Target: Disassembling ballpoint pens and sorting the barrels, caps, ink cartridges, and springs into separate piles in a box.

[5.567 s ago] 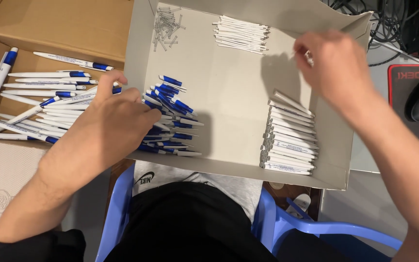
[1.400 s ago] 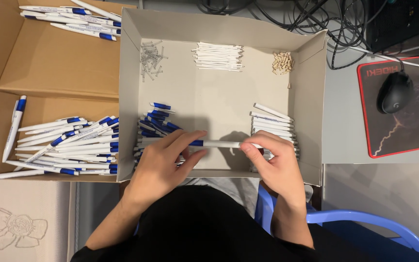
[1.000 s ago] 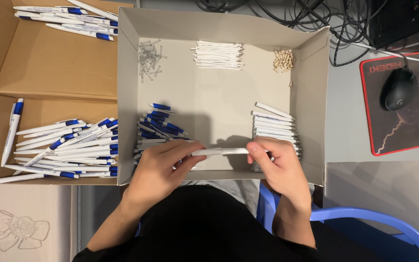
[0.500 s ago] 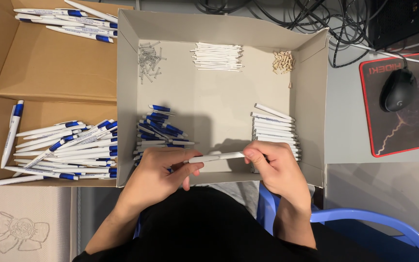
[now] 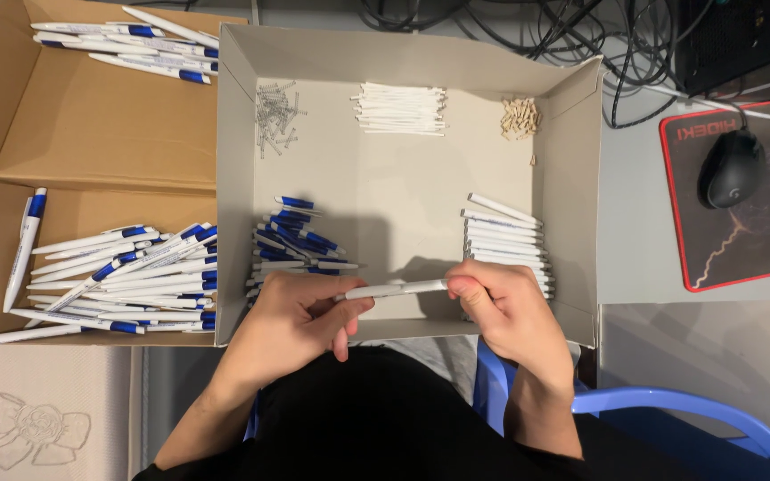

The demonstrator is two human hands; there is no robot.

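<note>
**A:** What do the two hands hold?

**B:** The left hand (image 5: 291, 313) and the right hand (image 5: 503, 307) share one white pen barrel (image 5: 396, 289), which lies nearly level between them above the near edge of the shallow cardboard tray (image 5: 421, 191). The left fingers (image 5: 349, 307) are curled shut around its left end; the right fingers (image 5: 467, 289) pinch its right end.

**A:** What lies inside the tray?

**B:** Near left, just beyond the left hand, a heap of blue-and-white pen parts (image 5: 291, 242). Near right, touching the right hand, a stack of white barrels (image 5: 505, 242). Far left, a scatter of small metal springs (image 5: 275, 116); far middle, a bundle of thin white refills (image 5: 400, 109); far right, a small cluster of tan pieces (image 5: 520, 117).

**A:** And outside it?

**B:** To the left, an open brown box (image 5: 82, 134) holds finished blue-and-white pens (image 5: 126, 281) in its near part and a few more pens (image 5: 135, 40) at its far edge. To the right, on the grey surface (image 5: 643, 223), a black mouse (image 5: 731, 169) rests on a red-edged mouse pad (image 5: 759, 240). A blue chair (image 5: 670, 414) shows below.
</note>
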